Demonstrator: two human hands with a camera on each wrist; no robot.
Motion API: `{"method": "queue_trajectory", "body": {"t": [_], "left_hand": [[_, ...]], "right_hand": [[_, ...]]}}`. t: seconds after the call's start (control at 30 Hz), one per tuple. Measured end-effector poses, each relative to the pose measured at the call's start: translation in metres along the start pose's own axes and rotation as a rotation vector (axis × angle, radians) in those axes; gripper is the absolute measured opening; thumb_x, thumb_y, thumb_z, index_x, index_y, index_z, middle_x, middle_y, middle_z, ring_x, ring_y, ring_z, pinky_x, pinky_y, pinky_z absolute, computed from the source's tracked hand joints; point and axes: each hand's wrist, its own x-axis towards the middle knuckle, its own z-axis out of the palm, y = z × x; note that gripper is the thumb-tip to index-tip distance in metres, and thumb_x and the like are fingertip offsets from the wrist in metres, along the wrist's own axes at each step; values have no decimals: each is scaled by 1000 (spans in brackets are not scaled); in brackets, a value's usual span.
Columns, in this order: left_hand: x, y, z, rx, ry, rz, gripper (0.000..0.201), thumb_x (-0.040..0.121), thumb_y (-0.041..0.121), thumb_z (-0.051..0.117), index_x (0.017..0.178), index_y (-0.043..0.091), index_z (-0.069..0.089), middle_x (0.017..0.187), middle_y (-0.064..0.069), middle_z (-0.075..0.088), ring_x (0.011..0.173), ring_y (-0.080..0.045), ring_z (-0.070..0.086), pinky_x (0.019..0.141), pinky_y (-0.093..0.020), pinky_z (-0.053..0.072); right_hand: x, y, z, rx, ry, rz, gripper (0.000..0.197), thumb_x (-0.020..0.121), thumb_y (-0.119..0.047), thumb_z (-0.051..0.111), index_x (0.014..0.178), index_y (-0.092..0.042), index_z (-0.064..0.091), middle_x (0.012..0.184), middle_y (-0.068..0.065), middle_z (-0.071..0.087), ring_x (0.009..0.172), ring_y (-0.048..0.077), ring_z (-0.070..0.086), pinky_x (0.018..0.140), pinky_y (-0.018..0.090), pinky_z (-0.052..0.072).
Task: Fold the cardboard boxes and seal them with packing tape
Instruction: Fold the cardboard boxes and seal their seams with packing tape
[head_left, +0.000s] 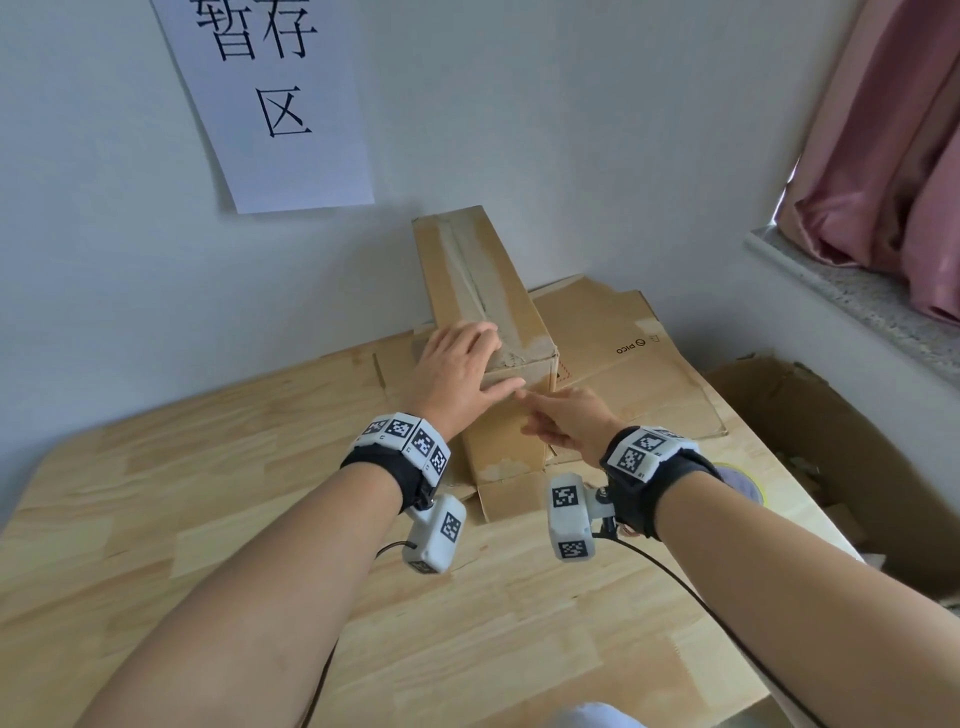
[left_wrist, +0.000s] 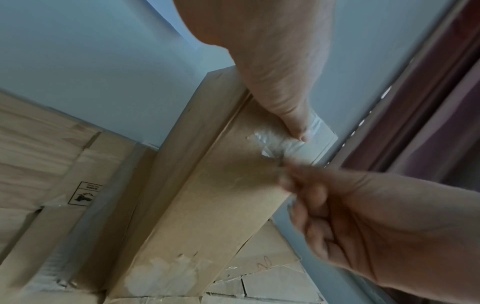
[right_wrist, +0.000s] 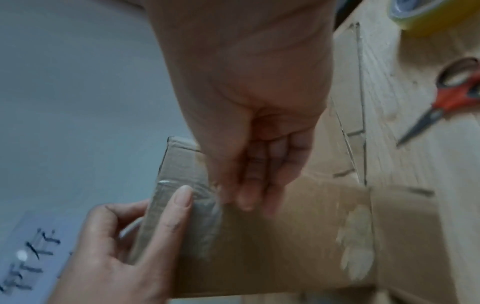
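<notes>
A long folded cardboard box (head_left: 519, 426) stands on the wooden table (head_left: 208, 493), its far end toward the wall. A clear tape strip (head_left: 470, 275) runs along its top seam and over the near end (left_wrist: 280, 142). My left hand (head_left: 457, 358) lies flat on the near top corner, thumb (right_wrist: 183, 197) stretched down onto the taped end face. My right hand (head_left: 566, 421) presses straight fingers (right_wrist: 249, 195) against that same end face beside the thumb. Neither hand holds anything.
Flattened cardboard (head_left: 623, 358) lies under and right of the box. Red-handled scissors (right_wrist: 446, 98) and a yellowish tape roll (right_wrist: 428, 18) lie on the table to my right. An open carton (head_left: 831, 441) sits beyond the table's right edge. A paper sign (head_left: 275, 104) hangs on the wall.
</notes>
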Motion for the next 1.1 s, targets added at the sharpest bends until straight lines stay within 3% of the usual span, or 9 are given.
{"method": "queue_trajectory", "body": {"t": [0.07,0.17,0.27,0.43,0.63,0.73,0.83,1.0,1.1], "left_hand": [[0,1,1,23,-5,12,52,81,63,47,100,15,53,117,-3,58,114,-24,51,103,-40,38],[-2,1,3,52,-19,17,55,78,63,50,101,13,53,114,-4,58,113,-26,51,101,-42,39],[-2,1,6,112,-41,46,61,74,64,55,103,11,48,112,-9,57,110,-30,52,97,-45,43],[1,5,4,220,-89,75,69,67,64,67,103,14,37,114,-10,54,110,-32,51,95,-47,43],[-2,4,-1,137,-140,62,67,68,52,77,113,10,50,125,-10,52,122,-32,45,103,-49,40],[-5,5,-5,-71,-114,16,65,86,49,60,138,16,41,147,-1,38,135,-16,33,113,-35,29],[-7,3,-6,-57,-151,97,56,100,47,32,149,21,26,155,5,27,142,-7,21,116,-22,5],[10,-30,-14,-89,-303,26,51,103,41,12,149,25,23,156,9,20,144,-4,13,117,-25,0],[21,-48,-20,-66,-409,-24,49,103,40,11,150,29,18,159,9,11,146,-5,4,119,-32,1]], "right_hand": [[3,7,-12,-200,101,66,19,90,-19,63,90,-1,66,67,5,65,46,4,60,40,14,46],[8,20,-35,-188,156,176,21,94,-16,57,80,-2,63,68,7,64,51,10,60,36,16,42],[10,20,-50,-78,221,139,20,96,-13,53,84,-1,63,69,7,63,58,14,59,52,21,47],[16,-2,-40,-158,353,-161,24,96,-22,50,110,-9,64,88,1,67,89,17,62,91,39,52],[-9,-43,-8,-294,166,-383,54,95,-45,47,138,-13,42,129,1,55,115,16,52,94,28,43],[-18,-53,0,-418,45,-316,57,98,-40,43,145,-11,31,137,8,49,124,22,47,94,29,38],[-24,-60,1,-507,19,-279,53,101,-32,40,145,-5,28,143,14,42,132,27,39,102,31,34],[-23,-57,0,-490,19,-294,53,100,-36,41,144,-9,31,137,6,49,124,21,47,87,22,33],[-20,-52,-2,-488,-1,-282,53,98,-40,43,141,-9,35,117,4,55,102,17,51,84,25,38]]}}
